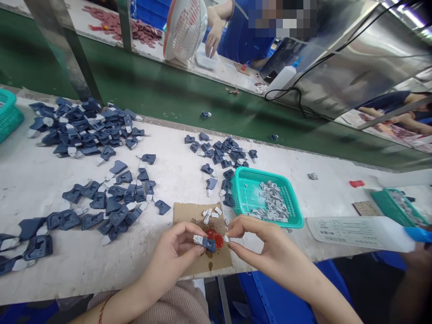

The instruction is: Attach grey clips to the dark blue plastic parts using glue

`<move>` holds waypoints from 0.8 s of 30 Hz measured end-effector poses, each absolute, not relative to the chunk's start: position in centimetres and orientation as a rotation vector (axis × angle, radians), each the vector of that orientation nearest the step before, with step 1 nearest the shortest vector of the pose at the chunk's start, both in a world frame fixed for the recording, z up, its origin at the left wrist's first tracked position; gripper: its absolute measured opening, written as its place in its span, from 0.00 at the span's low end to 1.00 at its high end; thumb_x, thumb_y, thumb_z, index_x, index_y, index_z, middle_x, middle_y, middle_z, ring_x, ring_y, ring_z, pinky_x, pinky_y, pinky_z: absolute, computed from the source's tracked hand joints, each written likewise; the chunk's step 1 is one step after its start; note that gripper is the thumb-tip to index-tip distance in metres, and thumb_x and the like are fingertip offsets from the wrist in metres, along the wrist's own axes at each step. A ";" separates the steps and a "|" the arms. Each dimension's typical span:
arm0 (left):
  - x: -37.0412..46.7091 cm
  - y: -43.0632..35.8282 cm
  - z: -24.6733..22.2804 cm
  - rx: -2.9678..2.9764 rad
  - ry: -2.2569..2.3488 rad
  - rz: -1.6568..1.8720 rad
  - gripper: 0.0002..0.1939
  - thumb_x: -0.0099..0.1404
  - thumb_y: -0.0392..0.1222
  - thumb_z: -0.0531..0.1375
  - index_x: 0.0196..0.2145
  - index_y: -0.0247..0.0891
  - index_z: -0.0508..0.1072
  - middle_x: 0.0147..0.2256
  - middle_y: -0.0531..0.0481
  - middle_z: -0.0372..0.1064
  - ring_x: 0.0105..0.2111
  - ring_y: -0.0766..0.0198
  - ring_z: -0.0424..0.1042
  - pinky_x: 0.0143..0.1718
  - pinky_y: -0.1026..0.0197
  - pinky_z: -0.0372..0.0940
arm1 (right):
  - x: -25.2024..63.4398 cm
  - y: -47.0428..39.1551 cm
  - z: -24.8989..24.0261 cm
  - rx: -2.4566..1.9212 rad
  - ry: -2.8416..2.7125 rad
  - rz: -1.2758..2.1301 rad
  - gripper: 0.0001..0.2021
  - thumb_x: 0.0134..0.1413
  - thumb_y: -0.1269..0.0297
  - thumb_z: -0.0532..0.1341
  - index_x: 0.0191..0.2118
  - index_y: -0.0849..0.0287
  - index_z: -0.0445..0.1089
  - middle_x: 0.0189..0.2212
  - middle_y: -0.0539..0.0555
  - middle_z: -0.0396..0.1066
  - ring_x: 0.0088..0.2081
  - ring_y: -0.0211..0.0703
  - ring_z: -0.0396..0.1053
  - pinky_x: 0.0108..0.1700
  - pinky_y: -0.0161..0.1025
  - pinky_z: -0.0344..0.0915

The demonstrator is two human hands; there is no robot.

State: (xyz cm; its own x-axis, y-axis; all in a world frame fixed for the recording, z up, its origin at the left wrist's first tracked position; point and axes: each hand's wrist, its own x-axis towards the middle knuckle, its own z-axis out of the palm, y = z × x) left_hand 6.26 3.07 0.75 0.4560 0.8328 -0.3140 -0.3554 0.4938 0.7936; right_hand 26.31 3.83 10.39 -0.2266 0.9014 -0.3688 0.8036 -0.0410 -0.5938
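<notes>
Over a brown cardboard sheet (189,211), my left hand (175,252) pinches a small blue-and-grey part (208,244) between thumb and fingers. My right hand (251,238), just to the right, holds a tiny light grey piece (227,239) between thumb and forefinger; the two pieces are apart. Beneath and between them lies a wet red spot (218,240) on the cardboard. Several loose grey pieces (212,213) rest near the cardboard's top edge. Behind my right hand stands a green basket (297,211) with many small grey pieces in it.
Dark blue parts (84,128) are piled at the left, with a smaller cluster (226,150) behind the basket. A white bottle (357,231) lies at the right beside another green basket (388,209). Across a green strip, a person's hand (213,40) works near a fan (185,29).
</notes>
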 end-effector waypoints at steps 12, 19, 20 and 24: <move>6.9 3.1 0.7 0.737 0.743 0.917 0.05 0.58 0.32 0.65 0.32 0.39 0.74 0.38 0.48 0.71 0.42 0.60 0.73 0.44 0.61 0.70 | 24.3 3.7 10.6 -1.724 -2.111 1.146 0.05 0.58 0.72 0.59 0.35 0.54 0.69 0.35 0.49 0.73 0.38 0.40 0.71 0.41 0.37 0.66; 6.9 3.0 0.5 0.738 0.735 0.961 0.06 0.59 0.30 0.65 0.32 0.39 0.75 0.37 0.49 0.70 0.42 0.61 0.72 0.43 0.63 0.71 | 24.0 3.8 10.5 -1.735 -2.127 1.143 0.05 0.59 0.72 0.59 0.35 0.55 0.69 0.36 0.51 0.72 0.40 0.42 0.70 0.41 0.38 0.65; 6.9 2.9 0.5 0.740 0.732 0.969 0.06 0.59 0.30 0.65 0.32 0.39 0.75 0.38 0.50 0.70 0.42 0.62 0.72 0.43 0.63 0.71 | 24.0 3.7 10.4 -1.736 -2.128 1.143 0.05 0.59 0.71 0.59 0.35 0.55 0.69 0.36 0.51 0.72 0.40 0.42 0.70 0.41 0.38 0.65; 6.9 2.9 0.6 0.731 0.724 0.983 0.06 0.59 0.29 0.64 0.33 0.39 0.76 0.37 0.50 0.71 0.41 0.63 0.72 0.42 0.65 0.71 | 24.0 3.7 10.3 -1.735 -2.110 1.134 0.04 0.60 0.71 0.59 0.36 0.55 0.70 0.37 0.50 0.72 0.41 0.41 0.71 0.42 0.37 0.65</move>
